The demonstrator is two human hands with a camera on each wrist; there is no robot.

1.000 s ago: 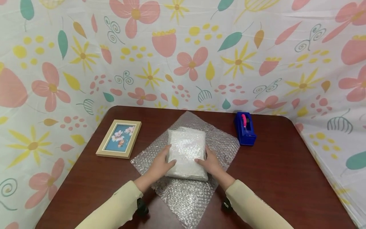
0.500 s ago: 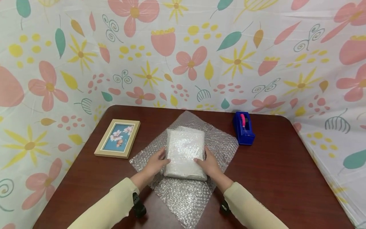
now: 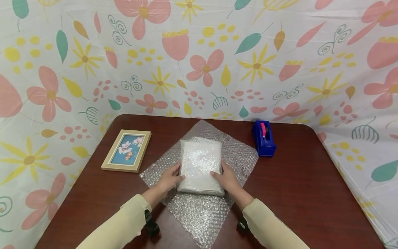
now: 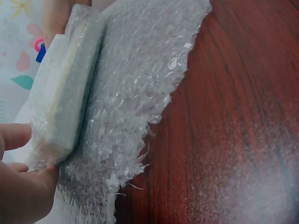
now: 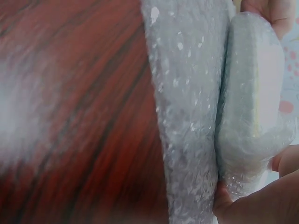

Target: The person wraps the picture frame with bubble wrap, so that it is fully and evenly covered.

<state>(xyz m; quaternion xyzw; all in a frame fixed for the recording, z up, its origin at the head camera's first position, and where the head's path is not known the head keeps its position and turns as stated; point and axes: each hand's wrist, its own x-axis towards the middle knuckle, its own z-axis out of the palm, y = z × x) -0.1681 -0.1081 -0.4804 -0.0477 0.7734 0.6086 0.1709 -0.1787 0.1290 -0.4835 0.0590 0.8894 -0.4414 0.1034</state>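
1. Centrally in the head view sits a thick, flat, white rectangular packet in clear bubble film (image 3: 201,159); its long axis runs from the lower to the upper part of the frame, leaning slightly.
2. Crosswise to that axis, the packet lies between the two hands: to the right of the left fingers and to the left of the right ones.
3. At its left long edge, the left hand (image 3: 168,178) grips the lower half, thumb above; in the left wrist view, thumb and fingers pinch the film-covered corner.
4. Along the opposite long edge, the right hand (image 3: 228,176) pinches likewise, its thumb reaching farther in over the upper face. Both hands touch the packet, so neither is nearer.
5. Below the packet spreads a silvery, transparent bubble-wrap sheet (image 3: 202,214), set as a diamond with one corner toward the top of the frame; whether the packet rests fully on it, I cannot tell.
6. Farther out on the dark red-brown wooden table (image 3: 295,193), a pale wooden picture frame with a blue floral print (image 3: 126,150) lies left of centre, and a blue plastic tape dispenser (image 3: 265,145) stands right of centre, just beside the sheet's right corner.
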